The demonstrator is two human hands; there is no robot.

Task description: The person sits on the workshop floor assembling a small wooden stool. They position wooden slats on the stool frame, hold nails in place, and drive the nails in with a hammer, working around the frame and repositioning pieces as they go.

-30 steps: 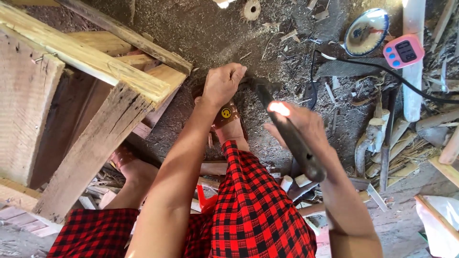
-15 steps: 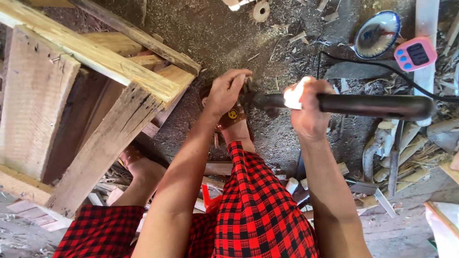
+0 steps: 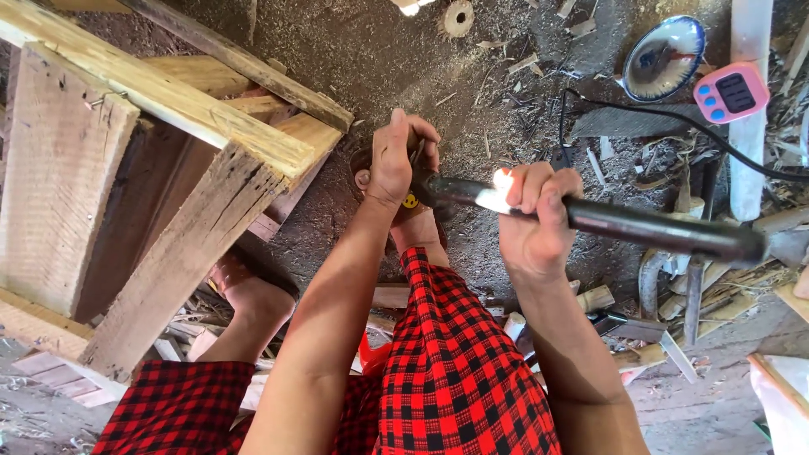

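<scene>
bare sawdust ground [image 3: 354,50] at upper centre is open; a plank frame [image 3: 168,168] blocks the left, and wood scraps [image 3: 716,278] with a black cable [image 3: 640,109] crowd the right.

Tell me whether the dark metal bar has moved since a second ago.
Yes. The dark metal bar in the right hand pointed down toward the person's leg; now it lies level, its far end reaching right, under the pink timer.

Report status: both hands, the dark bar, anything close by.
Right hand gripping dark bar. Left hand closed at bar's far end. Wooden frame close left.
</scene>
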